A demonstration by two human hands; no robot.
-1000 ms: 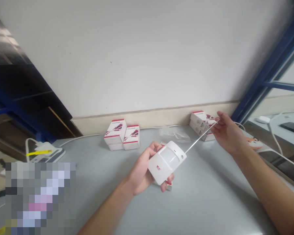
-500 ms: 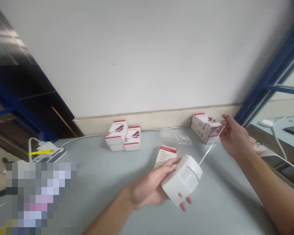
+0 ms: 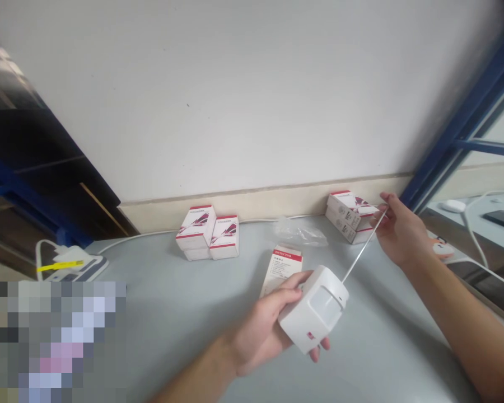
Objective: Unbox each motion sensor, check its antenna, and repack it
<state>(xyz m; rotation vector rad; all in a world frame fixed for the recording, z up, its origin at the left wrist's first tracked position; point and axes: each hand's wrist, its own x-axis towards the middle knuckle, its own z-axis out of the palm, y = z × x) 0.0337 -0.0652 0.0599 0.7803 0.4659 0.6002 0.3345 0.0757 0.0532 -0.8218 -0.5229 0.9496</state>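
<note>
Your left hand [image 3: 266, 330] is closed around a white motion detector [image 3: 315, 310], with fingers curled along one side and fingertips showing beneath it. Your right hand [image 3: 403, 235] pinches a thin metal rod [image 3: 363, 252] between thumb and fingers, and the rod's lower end meets the detector's upper corner. Just behind the detector, a carton printed DETECTOR [image 3: 282, 270] lies flat on the counter [image 3: 382, 347], with a clear plastic bag [image 3: 299, 232] farther back. Well left of the detector stand white-and-red boxes [image 3: 205, 232]; behind it to the right, more stacked boxes [image 3: 348, 217] sit just beside your right hand.
</note>
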